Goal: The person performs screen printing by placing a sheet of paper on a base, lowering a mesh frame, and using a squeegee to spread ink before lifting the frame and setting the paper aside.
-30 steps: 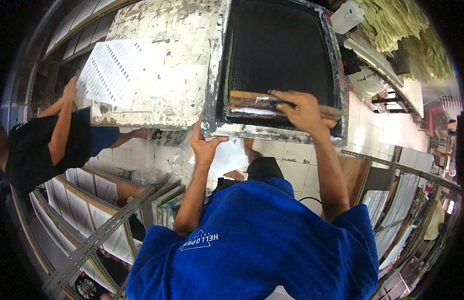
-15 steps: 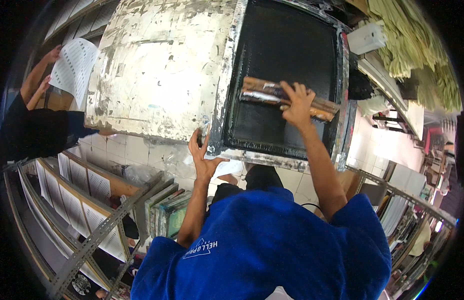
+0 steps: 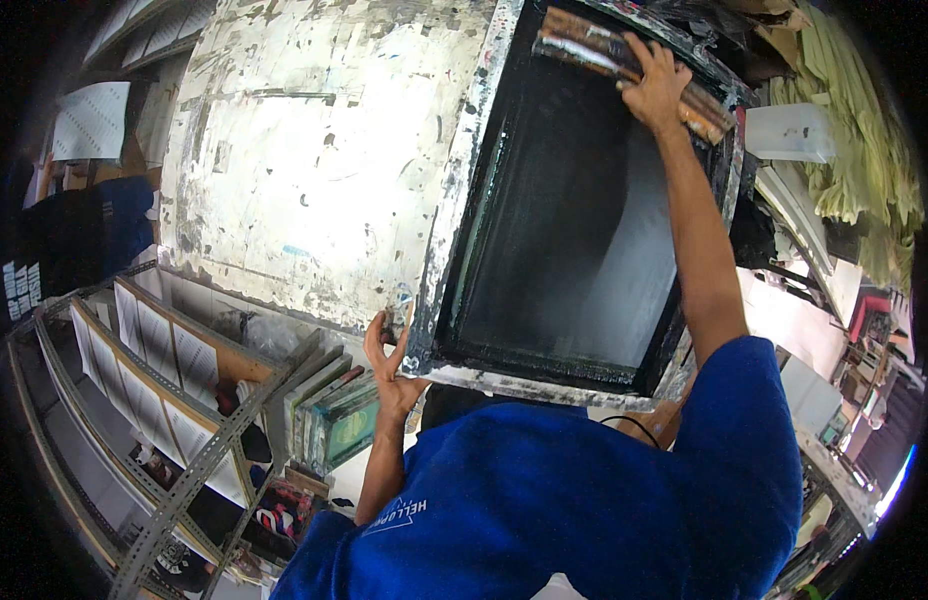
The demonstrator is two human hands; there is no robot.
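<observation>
A screen printing frame [image 3: 454, 215], its wooden border smeared with paint, lies on the right part of the worktable. Its dark mesh [image 3: 564, 210] carries a wet sheen. Across the far end of the mesh rests a long wooden squeegee [image 3: 584, 50], stained brown and dark. My right hand [image 3: 656, 88] grips the squeegee from above near its middle, fingers bent over the far side. At the near left corner of the frame, my left hand [image 3: 391, 362] holds the border, with fingers and thumb on either side of the corner; some fingertips are partly hidden.
The pale, paint-spotted tabletop [image 3: 304, 170] spreads to the left. A metal rack [image 3: 199, 440] with printed sheets stands lower left, beside several stacked frames [image 3: 349, 425]. A white plastic container [image 3: 789, 132] and yellowish cloth [image 3: 844, 150] lie right. Another person [image 3: 94, 225] holds a printed sheet [image 3: 91, 120].
My right hand has pushed the squeegee from the middle of the mesh to its far end. The left hand keeps its corner. The other person's sheet has shifted, and the view has moved.
</observation>
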